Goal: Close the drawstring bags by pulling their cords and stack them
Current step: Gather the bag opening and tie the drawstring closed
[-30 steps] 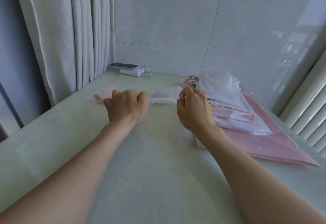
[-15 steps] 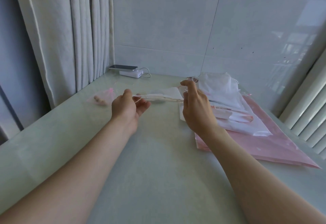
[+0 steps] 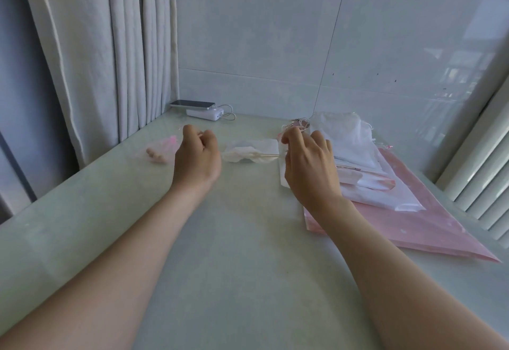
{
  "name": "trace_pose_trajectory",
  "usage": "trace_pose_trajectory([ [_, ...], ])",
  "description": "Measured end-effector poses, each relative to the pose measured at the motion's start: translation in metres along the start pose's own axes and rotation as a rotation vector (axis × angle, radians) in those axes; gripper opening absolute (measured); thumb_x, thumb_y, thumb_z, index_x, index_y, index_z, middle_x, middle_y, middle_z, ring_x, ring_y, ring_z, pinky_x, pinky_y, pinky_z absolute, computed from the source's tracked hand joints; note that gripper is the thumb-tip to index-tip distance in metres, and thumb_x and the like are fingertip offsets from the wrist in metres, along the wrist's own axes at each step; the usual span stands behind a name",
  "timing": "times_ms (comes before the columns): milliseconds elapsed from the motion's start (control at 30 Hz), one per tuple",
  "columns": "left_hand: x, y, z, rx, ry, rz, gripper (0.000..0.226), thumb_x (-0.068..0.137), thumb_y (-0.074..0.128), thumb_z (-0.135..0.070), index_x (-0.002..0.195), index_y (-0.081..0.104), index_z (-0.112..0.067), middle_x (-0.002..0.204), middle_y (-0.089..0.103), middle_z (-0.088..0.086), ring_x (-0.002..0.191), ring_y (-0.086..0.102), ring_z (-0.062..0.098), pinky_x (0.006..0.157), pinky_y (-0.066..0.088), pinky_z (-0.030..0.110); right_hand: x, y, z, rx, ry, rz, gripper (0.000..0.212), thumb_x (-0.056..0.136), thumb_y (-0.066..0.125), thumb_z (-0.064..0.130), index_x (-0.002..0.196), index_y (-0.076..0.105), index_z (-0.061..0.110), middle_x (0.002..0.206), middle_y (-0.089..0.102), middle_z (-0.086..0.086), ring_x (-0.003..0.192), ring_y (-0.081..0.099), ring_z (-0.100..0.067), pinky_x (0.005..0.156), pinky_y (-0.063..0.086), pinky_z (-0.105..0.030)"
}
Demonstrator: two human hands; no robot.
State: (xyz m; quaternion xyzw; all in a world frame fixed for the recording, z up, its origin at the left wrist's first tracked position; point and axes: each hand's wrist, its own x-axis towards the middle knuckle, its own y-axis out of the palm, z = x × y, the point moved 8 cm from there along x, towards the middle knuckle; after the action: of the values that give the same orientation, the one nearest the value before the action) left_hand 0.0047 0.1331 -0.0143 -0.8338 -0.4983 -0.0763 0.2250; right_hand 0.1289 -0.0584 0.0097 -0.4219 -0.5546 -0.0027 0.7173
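1. While the left hand (image 3: 197, 157) has its grip clamped on the left end of a small white gauze drawstring bag (image 3: 248, 150), that bag sits gathered at 12 o'clock, between both hands, over the pale green surface (image 3: 234, 239).
2. Its thin cord (image 3: 268, 155) runs taut toward 3 o'clock into the right hand (image 3: 308, 168); whether that grip clamps it cannot be told.
3. At 2 o'clock, a pile of white bags (image 3: 344, 137) lies on a pink plastic sheet (image 3: 413, 220).
4. At 10 o'clock lies a sheer pink pouch (image 3: 162, 148).
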Motion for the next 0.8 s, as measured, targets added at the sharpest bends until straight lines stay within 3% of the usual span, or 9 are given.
trace_pose_trajectory([
  [67,-0.003,0.005,-0.001,0.163,0.097,0.082,0.02,0.1,0.048,-0.019,0.109,0.032,-0.01,0.109,0.053,0.005,0.099,0.052,0.032,0.076,0.04,0.04,0.001,-0.001,-0.001,-0.094,0.005,0.004,0.037,0.075,0.063,-0.012,0.102,0.058,0.012,0.084,0.059,-0.002,0.078,0.044,-0.03,0.068,0.028,-0.037],
  [167,-0.011,0.01,-0.006,0.311,0.266,0.143,0.032,0.097,0.054,-0.017,0.113,0.028,-0.014,0.128,0.053,0.011,0.123,0.056,0.033,0.091,0.048,0.046,-0.001,-0.008,0.001,-0.127,0.004,-0.032,0.005,0.097,0.055,0.015,0.101,0.059,0.014,0.09,0.052,-0.009,0.084,0.043,-0.032,0.071,0.024,-0.037],
  [267,-0.016,0.014,-0.014,0.322,0.357,0.177,0.037,0.097,0.058,-0.019,0.121,0.031,-0.019,0.117,0.052,0.005,0.098,0.054,0.03,0.086,0.047,0.045,-0.005,-0.007,0.008,-0.179,-0.07,0.003,0.021,0.102,0.048,0.035,0.1,0.06,0.018,0.104,0.049,-0.014,0.092,0.04,-0.032,0.078,0.026,-0.04],
  [333,-0.018,0.017,-0.018,0.43,0.422,0.176,0.023,0.098,0.057,-0.024,0.116,0.043,-0.02,0.11,0.051,0.004,0.087,0.054,0.031,0.084,0.047,0.046,-0.006,-0.004,0.012,-0.239,-0.142,0.018,0.005,0.097,0.056,0.022,0.097,0.06,0.019,0.105,0.048,-0.014,0.093,0.039,-0.032,0.081,0.026,-0.041],
  [367,-0.018,0.018,-0.017,0.5,0.437,0.17,0.013,0.1,0.056,-0.027,0.109,0.051,-0.019,0.105,0.049,0.004,0.081,0.053,0.031,0.084,0.047,0.045,-0.006,-0.001,0.012,-0.271,-0.153,0.034,0.009,0.092,0.056,0.012,0.097,0.06,0.019,0.105,0.049,-0.014,0.094,0.041,-0.033,0.083,0.026,-0.042],
  [433,-0.018,0.022,-0.013,0.617,0.441,0.184,0.018,0.102,0.051,-0.032,0.099,0.062,-0.018,0.099,0.044,0.003,0.078,0.053,0.029,0.082,0.044,0.042,-0.007,0.007,0.014,-0.36,-0.179,0.102,0.032,0.081,0.038,-0.001,0.097,0.059,0.016,0.108,0.053,-0.018,0.096,0.046,-0.037,0.086,0.029,-0.046],
  [533,-0.018,0.026,-0.011,0.685,0.455,0.18,0.026,0.105,0.046,-0.036,0.093,0.062,-0.019,0.097,0.043,0.002,0.084,0.054,0.028,0.078,0.036,0.039,-0.008,0.007,0.018,-0.451,-0.212,0.132,0.045,0.073,0.02,-0.001,0.089,0.06,0.012,0.099,0.055,-0.016,0.091,0.052,-0.038,0.086,0.03,-0.046],
  [700,-0.013,0.024,-0.008,0.651,0.4,0.147,0.027,0.107,0.044,-0.039,0.083,0.049,-0.026,0.095,0.046,0.003,0.09,0.054,0.028,0.079,0.031,0.039,-0.008,0.009,0.018,-0.485,-0.154,0.204,0.028,0.064,0.036,-0.004,0.075,0.051,0.016,0.055,0.049,-0.002,0.076,0.055,-0.033,0.082,0.026,-0.043],
  [800,-0.009,0.017,-0.01,0.68,0.422,0.067,0.027,0.105,0.045,-0.037,0.089,0.06,-0.021,0.099,0.049,0.003,0.094,0.056,0.029,0.083,0.033,0.042,-0.008,0.012,0.012,-0.472,-0.111,0.249,0.027,0.057,0.051,-0.005,0.073,0.055,0.017,0.047,0.046,-0.001,0.075,0.054,-0.031,0.081,0.023,-0.042],
])
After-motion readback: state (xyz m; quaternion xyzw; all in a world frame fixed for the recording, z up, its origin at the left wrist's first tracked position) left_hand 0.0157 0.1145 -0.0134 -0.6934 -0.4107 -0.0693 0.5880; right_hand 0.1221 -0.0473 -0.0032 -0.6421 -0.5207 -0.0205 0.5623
